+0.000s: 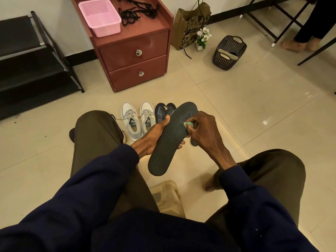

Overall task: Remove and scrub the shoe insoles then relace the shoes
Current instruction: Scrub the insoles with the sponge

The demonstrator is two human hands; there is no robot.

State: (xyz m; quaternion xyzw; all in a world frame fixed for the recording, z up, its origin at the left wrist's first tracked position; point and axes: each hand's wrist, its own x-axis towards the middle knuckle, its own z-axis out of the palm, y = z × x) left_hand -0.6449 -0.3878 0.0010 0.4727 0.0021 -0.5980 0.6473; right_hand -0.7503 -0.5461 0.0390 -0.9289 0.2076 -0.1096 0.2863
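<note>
Head view: a seated person looks down between their knees at a tiled floor (236, 106).

The left hand (154, 137) is wrapped round the middle of a dark insole (169, 142), thumb on the near edge and fingertips showing past the far edge. The insole is in the air above the floor, heel end toward the person and toe end pointing away. The right hand (203, 128) has its fingers bunched tight on a green scrub pad (188, 124). The pad is pressed on the insole's upper half, with a pale smear beside it.

On the floor just beyond the hands are white shoes (137, 120), laced. To their right lie two streaked insoles (163, 110).

Risks, as I judge them:
- The insole is thin and gripped only at mid-length, so hard pressure near the toe could fold it or twist it out of the left grip. A wet surface would make a slip likelier.
- Drips could land on the white shoes.

Containers:
- A pink basket (100, 17) sits on the cabinet (152, 24). Nothing shows in it, and I cannot tell whether it is upright or overturned.
- Black laces (138, 12) lie tangled beside the basket, not in it. Pairs could get mixed at relacing.
- Both drawers (134, 53) are closed.
- The contents of the paper bag (189, 24) are hidden.
- A dark slatted basket (229, 51) stands well to the right, with pale insoles (227, 54) in it, seemingly two.
</note>
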